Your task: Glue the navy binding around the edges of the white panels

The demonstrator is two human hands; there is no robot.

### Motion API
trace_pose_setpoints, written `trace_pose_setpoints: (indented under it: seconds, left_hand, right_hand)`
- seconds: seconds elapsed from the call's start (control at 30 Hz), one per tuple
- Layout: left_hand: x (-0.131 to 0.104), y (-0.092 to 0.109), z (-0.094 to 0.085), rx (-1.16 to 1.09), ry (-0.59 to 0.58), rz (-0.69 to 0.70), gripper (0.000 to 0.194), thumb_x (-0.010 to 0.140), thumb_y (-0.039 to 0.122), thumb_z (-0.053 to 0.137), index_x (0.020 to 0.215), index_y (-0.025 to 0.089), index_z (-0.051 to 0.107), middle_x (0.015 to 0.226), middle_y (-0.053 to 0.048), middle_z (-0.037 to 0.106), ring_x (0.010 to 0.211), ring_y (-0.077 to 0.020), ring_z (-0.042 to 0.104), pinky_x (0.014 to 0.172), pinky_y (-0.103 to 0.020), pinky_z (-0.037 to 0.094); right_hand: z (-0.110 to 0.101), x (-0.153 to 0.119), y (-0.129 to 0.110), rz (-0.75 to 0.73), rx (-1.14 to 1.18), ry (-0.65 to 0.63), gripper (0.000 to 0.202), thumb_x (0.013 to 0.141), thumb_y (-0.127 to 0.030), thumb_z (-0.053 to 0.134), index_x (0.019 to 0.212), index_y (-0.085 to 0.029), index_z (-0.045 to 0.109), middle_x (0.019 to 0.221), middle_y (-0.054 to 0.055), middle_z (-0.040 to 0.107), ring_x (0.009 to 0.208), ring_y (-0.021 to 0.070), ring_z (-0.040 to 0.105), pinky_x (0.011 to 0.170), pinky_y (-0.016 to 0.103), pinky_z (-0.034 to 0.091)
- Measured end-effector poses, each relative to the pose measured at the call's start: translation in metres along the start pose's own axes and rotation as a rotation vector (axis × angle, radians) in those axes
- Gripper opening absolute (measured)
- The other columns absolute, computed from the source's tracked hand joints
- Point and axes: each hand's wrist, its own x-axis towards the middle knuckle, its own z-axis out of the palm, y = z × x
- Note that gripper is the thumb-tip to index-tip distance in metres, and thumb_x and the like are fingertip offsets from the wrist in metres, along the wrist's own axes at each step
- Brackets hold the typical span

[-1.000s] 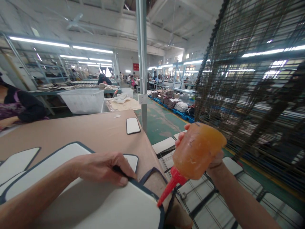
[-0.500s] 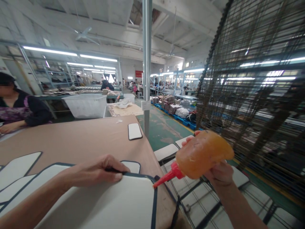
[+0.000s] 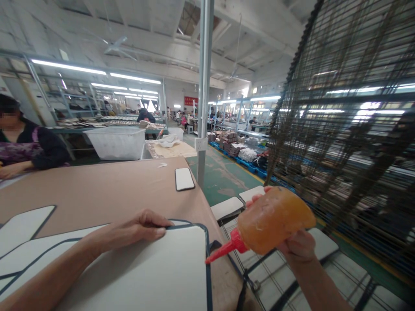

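Panel: white padded panel point(image 3: 152, 276) with dark blue edge binding is lying flat on the brown worktable point(image 3: 106, 185), at its near right corner, overlapping other panels of the same kind to the left.
Bottle: orange squeeze bottle point(image 3: 275, 220) is tilting nozzle-down to the left; its red nozzle point(image 3: 222, 251) is pointing at the panel's right edge binding, close beside it, though contact is not clear.
Progress: gluing appears to be under way along the right edge; no glue line is visible on the binding, so how much is done or left cannot be judged.
Left hand point(image 3: 142, 228): reaching across from the left, palm down, fingers together and pressing flat on the panel's far edge, holding it in place.
Right hand point(image 3: 296, 244): coming up from lower right, fingers wrapping and gripping the bottle from below.
Surroundings: wire drying rack point(image 3: 340, 129) is standing to the right; a phone point(image 3: 184, 178) is lying farther up the table; another person point(image 3: 26, 147) is sitting at the far left.
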Motion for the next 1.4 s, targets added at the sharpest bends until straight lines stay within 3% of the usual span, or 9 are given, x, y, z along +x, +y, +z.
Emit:
trace_pose_setpoints:
  seconds: [0.1, 0.27, 0.53, 0.7, 0.8, 0.93, 1.13, 1.27, 1.4]
  left_hand:
    - [0.004, -0.006, -0.005, -0.096, -0.138, -0.054, 0.033, 0.077, 0.041, 0.062, 0.096, 0.018, 0.074, 0.087, -0.002, 0.075, 0.075, -0.0193, 0.068, 0.063, -0.020, 0.051]
    - [0.011, -0.017, -0.011, -0.179, -0.087, -0.063, 0.029, 0.073, 0.039, 0.066, 0.087, 0.016, 0.074, 0.080, -0.001, 0.076, 0.067, -0.0176, 0.069, 0.056, -0.018, 0.048]
    - [0.014, -0.028, -0.017, -0.266, -0.036, -0.099, 0.028, 0.075, 0.034, 0.065, 0.091, 0.013, 0.073, 0.078, -0.004, 0.077, 0.066, -0.0191, 0.071, 0.053, -0.018, 0.049]
    - [0.016, -0.039, -0.022, -0.294, -0.016, -0.092, 0.035, 0.077, 0.033, 0.064, 0.105, 0.013, 0.069, 0.081, -0.006, 0.077, 0.064, -0.0195, 0.071, 0.051, -0.019, 0.049]
    - [0.015, -0.042, -0.023, -0.328, -0.006, -0.093, 0.038, 0.077, 0.032, 0.064, 0.108, 0.011, 0.067, 0.083, -0.008, 0.076, 0.067, -0.0202, 0.071, 0.055, -0.021, 0.050]
    - [0.014, -0.047, -0.024, -0.383, 0.021, -0.101, 0.040, 0.076, 0.034, 0.065, 0.110, 0.011, 0.066, 0.083, -0.008, 0.076, 0.066, -0.0209, 0.070, 0.054, -0.022, 0.050]
    - [0.015, -0.058, -0.026, -0.428, 0.138, -0.125, 0.039, 0.073, 0.034, 0.068, 0.107, 0.015, 0.068, 0.082, -0.007, 0.077, 0.066, -0.0201, 0.070, 0.055, -0.024, 0.051]
    - [0.017, -0.068, -0.026, -0.464, 0.216, -0.127, 0.041, 0.072, 0.036, 0.070, 0.108, 0.019, 0.068, 0.077, -0.005, 0.076, 0.064, -0.0204, 0.070, 0.052, -0.023, 0.050]
    - [0.016, -0.073, -0.022, -0.527, 0.207, -0.106, 0.041, 0.074, 0.038, 0.069, 0.110, 0.019, 0.068, 0.085, -0.006, 0.077, 0.069, -0.0215, 0.070, 0.055, -0.024, 0.053]
  right_hand:
    - [0.003, -0.002, 0.001, -0.029, -0.014, 0.010, 0.070, 0.045, -0.043, 0.085, 0.110, -0.034, 0.062, 0.105, 0.006, 0.069, 0.105, 0.0348, 0.060, 0.089, 0.053, 0.048]
    - [0.007, -0.001, 0.005, -0.090, -0.050, -0.047, 0.068, 0.047, -0.045, 0.083, 0.111, -0.036, 0.062, 0.103, 0.005, 0.069, 0.099, 0.0347, 0.063, 0.085, 0.053, 0.050]
    - [0.011, 0.003, 0.011, -0.168, -0.080, -0.045, 0.064, 0.049, -0.049, 0.080, 0.109, -0.033, 0.065, 0.096, 0.008, 0.070, 0.092, 0.0363, 0.065, 0.084, 0.056, 0.050]
    - [0.029, -0.004, 0.005, -0.069, -0.021, -0.035, 0.064, 0.045, -0.044, 0.086, 0.105, -0.031, 0.067, 0.098, 0.007, 0.070, 0.093, 0.0326, 0.065, 0.079, 0.047, 0.055]
    - [0.033, -0.008, 0.003, -0.052, -0.020, 0.004, 0.064, 0.044, -0.044, 0.087, 0.103, -0.031, 0.068, 0.097, 0.007, 0.070, 0.094, 0.0342, 0.065, 0.078, 0.049, 0.055]
    - [0.024, -0.006, 0.006, -0.064, -0.038, -0.081, 0.061, 0.048, -0.045, 0.084, 0.105, -0.032, 0.067, 0.102, 0.009, 0.070, 0.095, 0.0363, 0.065, 0.079, 0.053, 0.054]
    - [0.006, -0.005, 0.016, -0.134, -0.116, -0.105, 0.063, 0.055, -0.050, 0.080, 0.113, -0.033, 0.061, 0.107, 0.008, 0.069, 0.098, 0.0340, 0.064, 0.084, 0.052, 0.051]
    - [0.001, -0.009, 0.025, -0.230, -0.139, -0.014, 0.060, 0.062, -0.048, 0.075, 0.118, -0.030, 0.059, 0.105, 0.011, 0.070, 0.101, 0.0354, 0.062, 0.090, 0.056, 0.047]
    - [-0.001, -0.014, 0.033, -0.292, -0.086, 0.014, 0.063, 0.068, -0.040, 0.074, 0.127, -0.032, 0.051, 0.109, 0.010, 0.069, 0.106, 0.0337, 0.061, 0.097, 0.058, 0.041]
